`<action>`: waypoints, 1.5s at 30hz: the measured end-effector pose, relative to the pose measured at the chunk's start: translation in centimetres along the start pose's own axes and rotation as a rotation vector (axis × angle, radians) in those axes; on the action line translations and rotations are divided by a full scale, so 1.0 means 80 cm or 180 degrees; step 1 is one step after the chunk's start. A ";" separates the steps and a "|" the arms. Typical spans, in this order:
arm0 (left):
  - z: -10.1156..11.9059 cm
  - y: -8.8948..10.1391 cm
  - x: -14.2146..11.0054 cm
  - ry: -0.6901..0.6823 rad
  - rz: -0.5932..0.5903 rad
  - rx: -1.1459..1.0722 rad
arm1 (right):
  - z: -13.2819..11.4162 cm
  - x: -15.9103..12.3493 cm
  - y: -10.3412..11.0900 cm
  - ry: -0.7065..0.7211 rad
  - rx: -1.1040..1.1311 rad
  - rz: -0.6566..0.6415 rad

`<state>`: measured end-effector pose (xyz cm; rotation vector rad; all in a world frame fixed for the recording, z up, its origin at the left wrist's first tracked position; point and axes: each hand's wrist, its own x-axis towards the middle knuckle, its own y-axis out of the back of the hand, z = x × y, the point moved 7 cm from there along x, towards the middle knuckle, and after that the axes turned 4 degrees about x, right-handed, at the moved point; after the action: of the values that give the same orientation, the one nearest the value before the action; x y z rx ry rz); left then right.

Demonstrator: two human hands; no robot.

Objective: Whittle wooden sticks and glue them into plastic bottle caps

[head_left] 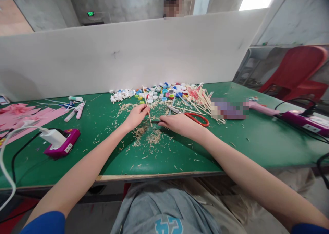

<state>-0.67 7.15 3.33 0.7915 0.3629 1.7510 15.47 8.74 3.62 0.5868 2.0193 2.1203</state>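
My left hand [138, 115] is closed around a thin wooden stick [147, 102], which stands tilted with its lower end near the tabletop. Close by, my right hand [174, 122] grips a slim dark tool [155, 122] whose tip meets the stick's lower part. The exact kind of tool is too small to make out. Beneath both hands lie piles of wood shavings [154, 138]. Scissors with orange-red handles [196, 119] rest just beyond my right wrist. A heap of wooden sticks [203, 100], some with reddish parts, lies farther to the right.
Colourful bottle caps [164, 91] line the white partition [128, 59]. Pink sheets [38, 119], glue guns [77, 112] and a purple power strip [63, 144] sit left on the green table [102, 162]. Another power strip [303, 122] is at right. Across the partition is a person [174, 2].
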 end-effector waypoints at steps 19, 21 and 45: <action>0.027 0.003 -0.012 -0.0404 0.0055 0.0392 | -0.010 0.010 -0.001 -0.0291 -0.0556 -0.0128; 0.029 0.004 -0.012 -0.0427 0.0088 0.0429 | -0.011 0.010 0.001 -0.0342 -0.0575 -0.0107; 0.025 0.006 -0.010 -0.0598 0.0268 0.0689 | -0.020 0.010 -0.004 -0.0559 -0.0696 -0.0224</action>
<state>0.42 5.94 4.81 1.1324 0.4011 1.7164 14.05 7.58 3.40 0.6313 1.6656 2.1286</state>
